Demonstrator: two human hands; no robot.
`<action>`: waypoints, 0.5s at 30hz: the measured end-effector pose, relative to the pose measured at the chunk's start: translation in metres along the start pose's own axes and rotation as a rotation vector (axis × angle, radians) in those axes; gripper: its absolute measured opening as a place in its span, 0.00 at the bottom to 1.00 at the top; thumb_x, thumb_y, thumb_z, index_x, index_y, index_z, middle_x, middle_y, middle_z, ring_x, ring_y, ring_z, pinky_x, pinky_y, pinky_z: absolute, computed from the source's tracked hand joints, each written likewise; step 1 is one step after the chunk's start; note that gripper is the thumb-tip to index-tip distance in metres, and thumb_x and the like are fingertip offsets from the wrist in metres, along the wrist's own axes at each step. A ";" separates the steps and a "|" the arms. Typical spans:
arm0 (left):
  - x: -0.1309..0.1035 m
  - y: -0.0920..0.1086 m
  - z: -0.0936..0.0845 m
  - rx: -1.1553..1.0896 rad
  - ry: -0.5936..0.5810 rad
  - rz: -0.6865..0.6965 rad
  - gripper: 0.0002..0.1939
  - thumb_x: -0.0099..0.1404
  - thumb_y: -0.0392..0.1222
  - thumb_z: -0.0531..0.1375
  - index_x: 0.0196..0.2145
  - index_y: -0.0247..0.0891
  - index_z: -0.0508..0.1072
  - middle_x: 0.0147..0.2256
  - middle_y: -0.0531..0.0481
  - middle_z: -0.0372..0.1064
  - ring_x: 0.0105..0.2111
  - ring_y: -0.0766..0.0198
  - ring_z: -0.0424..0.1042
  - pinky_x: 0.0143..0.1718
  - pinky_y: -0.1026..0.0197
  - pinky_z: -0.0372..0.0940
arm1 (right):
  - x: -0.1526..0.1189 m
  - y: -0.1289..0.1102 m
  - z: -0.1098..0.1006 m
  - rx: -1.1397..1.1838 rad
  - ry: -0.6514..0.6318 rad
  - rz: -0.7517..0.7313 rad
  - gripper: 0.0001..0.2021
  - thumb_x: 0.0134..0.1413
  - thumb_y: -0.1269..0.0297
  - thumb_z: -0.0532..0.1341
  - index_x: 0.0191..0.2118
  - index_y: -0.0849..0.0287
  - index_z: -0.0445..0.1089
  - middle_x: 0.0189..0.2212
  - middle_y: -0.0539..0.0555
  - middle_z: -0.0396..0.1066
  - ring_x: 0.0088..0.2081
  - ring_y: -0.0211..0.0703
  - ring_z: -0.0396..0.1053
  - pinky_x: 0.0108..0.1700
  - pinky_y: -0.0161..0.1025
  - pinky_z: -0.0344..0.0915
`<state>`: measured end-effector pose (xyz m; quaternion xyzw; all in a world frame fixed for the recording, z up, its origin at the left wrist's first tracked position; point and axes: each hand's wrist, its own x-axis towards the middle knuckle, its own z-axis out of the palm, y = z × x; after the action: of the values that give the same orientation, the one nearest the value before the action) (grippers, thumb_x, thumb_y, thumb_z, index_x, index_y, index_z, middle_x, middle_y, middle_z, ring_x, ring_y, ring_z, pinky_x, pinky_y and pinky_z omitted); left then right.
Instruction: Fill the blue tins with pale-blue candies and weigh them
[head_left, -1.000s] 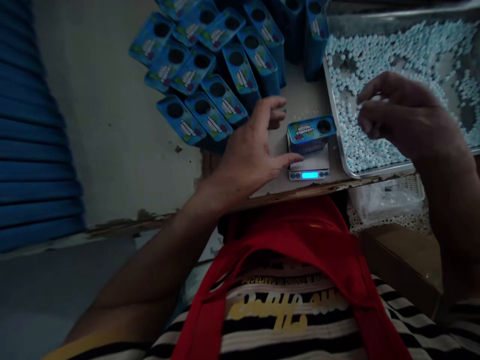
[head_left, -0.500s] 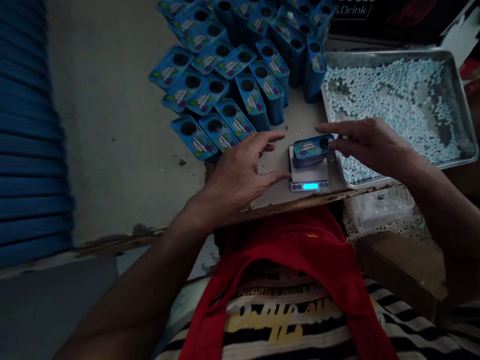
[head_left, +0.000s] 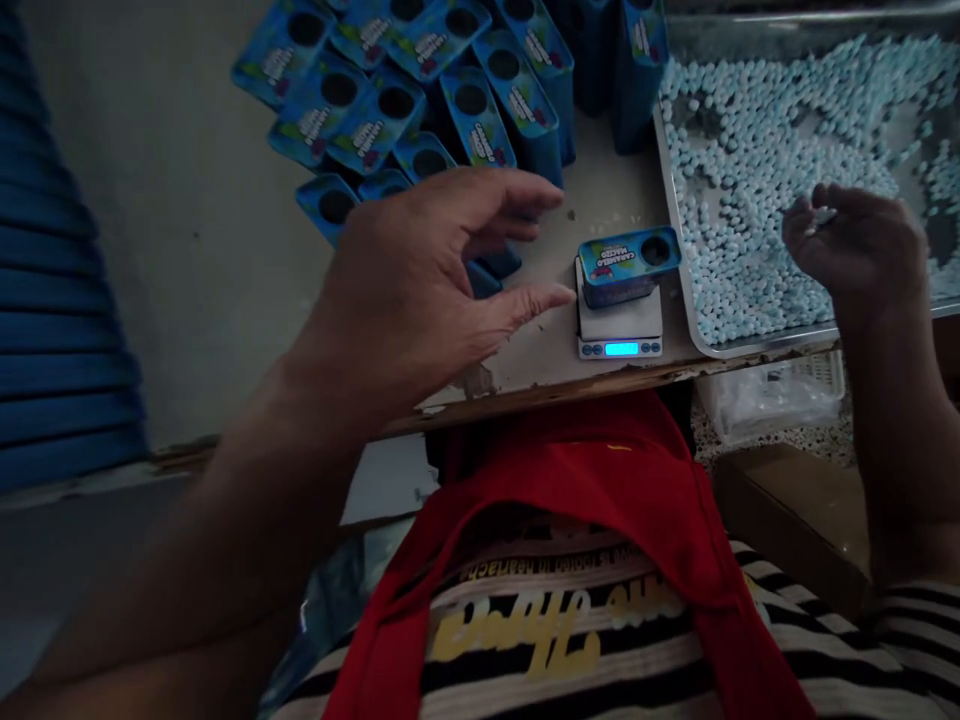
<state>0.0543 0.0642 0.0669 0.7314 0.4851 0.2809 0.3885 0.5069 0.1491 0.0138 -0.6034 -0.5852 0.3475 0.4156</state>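
Note:
A blue tin (head_left: pixel 619 262) with a round hole in its top rests on a small scale (head_left: pixel 621 325) whose display glows blue. To the left of the scale is my left hand (head_left: pixel 442 270), its fingers and thumb apart and nothing between them. My right hand (head_left: pixel 855 245) is over the metal tray (head_left: pixel 681 255) on the right, fingers curled round a few small white candies (head_left: pixel 823 215). Pale blue and white candies (head_left: pixel 750 290) cover much of the tray's bottom.
Several blue tins (head_left: pixel 517 100) stand close together behind my left hand. Blue stacked pieces (head_left: pixel 67 300) line the far left. Below the table edge (head_left: pixel 540 392) are a plastic bag (head_left: pixel 765 405) and a brown box (head_left: pixel 795 510).
My right hand has left the tin on the scale and moved right over the tray, closing on candies. My left hand looks larger and closer, still open. The view has shifted.

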 end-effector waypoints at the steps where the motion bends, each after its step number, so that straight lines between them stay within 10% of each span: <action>1: 0.003 0.003 0.002 -0.012 -0.011 -0.016 0.41 0.61 0.71 0.79 0.66 0.55 0.79 0.62 0.46 0.78 0.65 0.33 0.77 0.73 0.26 0.70 | -0.002 0.007 0.002 0.072 -0.025 0.084 0.27 0.70 0.84 0.58 0.20 0.54 0.56 0.22 0.45 0.65 0.27 0.28 0.66 0.29 0.31 0.65; 6: 0.015 0.012 0.014 0.064 -0.053 0.039 0.36 0.65 0.65 0.79 0.66 0.57 0.79 0.64 0.48 0.77 0.64 0.35 0.76 0.70 0.28 0.73 | -0.016 -0.001 0.015 0.542 -0.123 0.589 0.20 0.75 0.80 0.53 0.31 0.58 0.72 0.27 0.40 0.74 0.26 0.21 0.65 0.29 0.22 0.60; 15: 0.018 0.015 0.030 0.213 -0.067 0.107 0.35 0.71 0.55 0.78 0.70 0.51 0.75 0.66 0.47 0.76 0.68 0.42 0.75 0.74 0.39 0.71 | -0.035 -0.053 0.043 0.736 -0.137 0.632 0.14 0.77 0.69 0.61 0.36 0.55 0.79 0.26 0.43 0.72 0.25 0.26 0.64 0.27 0.27 0.61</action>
<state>0.0922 0.0684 0.0636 0.8023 0.4591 0.2238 0.3090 0.4428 0.1172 0.0420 -0.5404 -0.2378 0.6793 0.4358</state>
